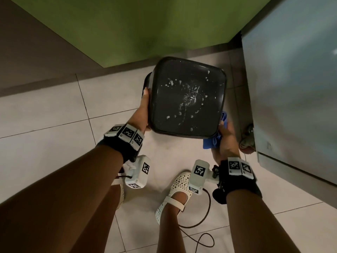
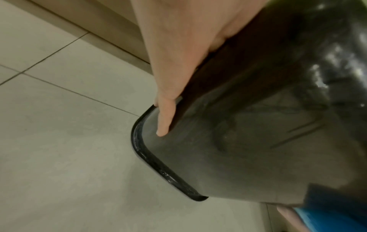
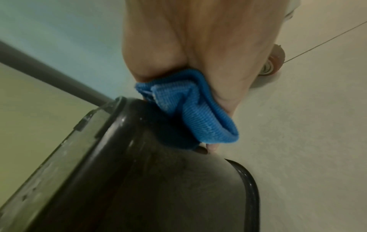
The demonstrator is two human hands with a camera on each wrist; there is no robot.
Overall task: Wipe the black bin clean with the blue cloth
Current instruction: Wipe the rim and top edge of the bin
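The black bin (image 1: pixel 187 95) is held off the tiled floor, turned so its spattered base faces me and its rim (image 2: pixel 151 158) points away. My left hand (image 1: pixel 144 110) lies flat on the bin's left wall, fingers (image 2: pixel 164 122) straight along it. My right hand (image 1: pixel 226 141) grips the bunched blue cloth (image 1: pixel 211 142) and presses it against the bin's right wall near the base. In the right wrist view the cloth (image 3: pixel 198 113) sits folded between my palm and the bin (image 3: pixel 158 188). A corner of the cloth (image 2: pixel 327 218) shows in the left wrist view.
A green wall (image 1: pixel 145 24) stands behind the bin. A grey cabinet (image 1: pixel 291 88) on caster wheels (image 1: pixel 247 143) is close on the right. My feet in white shoes (image 1: pixel 178 189) and a loose cable (image 1: pixel 200 232) are on the floor below.
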